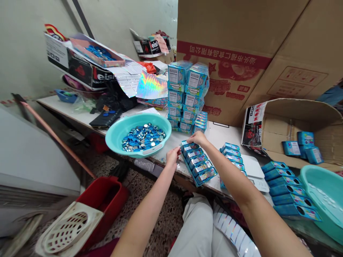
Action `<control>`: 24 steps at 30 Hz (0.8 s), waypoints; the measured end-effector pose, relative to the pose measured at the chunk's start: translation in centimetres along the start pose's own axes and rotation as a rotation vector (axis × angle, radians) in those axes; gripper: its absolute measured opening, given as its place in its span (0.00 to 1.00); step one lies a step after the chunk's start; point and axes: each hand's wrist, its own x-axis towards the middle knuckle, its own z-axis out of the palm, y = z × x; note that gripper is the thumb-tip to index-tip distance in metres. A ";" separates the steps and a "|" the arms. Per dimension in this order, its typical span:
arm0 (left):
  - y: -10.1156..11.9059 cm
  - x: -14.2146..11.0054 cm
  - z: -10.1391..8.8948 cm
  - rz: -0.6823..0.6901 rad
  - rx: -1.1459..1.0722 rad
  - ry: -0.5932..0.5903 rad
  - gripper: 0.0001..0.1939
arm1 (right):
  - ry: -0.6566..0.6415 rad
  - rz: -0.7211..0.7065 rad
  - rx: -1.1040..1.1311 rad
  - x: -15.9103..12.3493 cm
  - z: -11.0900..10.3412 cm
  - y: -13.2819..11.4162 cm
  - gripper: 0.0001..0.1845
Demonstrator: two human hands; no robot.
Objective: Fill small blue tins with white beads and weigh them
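Observation:
A row of small blue candy boxes (199, 164) with dark windowed fronts lies at the table's near edge, between my hands. My left hand (173, 157) is closed in a pinch beside the row's far left corner; what its fingertips hold is too small to make out. Over the farthest box of the row, my right hand (197, 138) bends its fingers down and together, and their tips touch or nearly touch it. Left of my hands stands a turquoise basin (112, 137) with many round blue and silver lids in it.
Shrink-wrapped stacks of blue boxes (184, 94) stand behind my hands, against a large carton (214, 28). To the right are another box row (232, 157), a white scale (252, 166), more blue boxes (289, 189), a second basin (308, 175) and an open carton (278, 125).

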 end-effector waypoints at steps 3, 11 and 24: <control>-0.2 0.0 0.3 -0.005 -0.010 -0.006 0.14 | 0.016 -0.003 -0.025 0.0 0.1 -0.3 0.13; -0.1 -0.1 0.2 -0.031 -0.058 -0.004 0.13 | -0.046 0.031 0.049 0.5 0.0 -0.2 0.12; -0.7 0.4 0.9 -0.081 -0.041 -0.014 0.14 | 0.060 -0.070 -0.173 -0.6 0.0 -1.1 0.09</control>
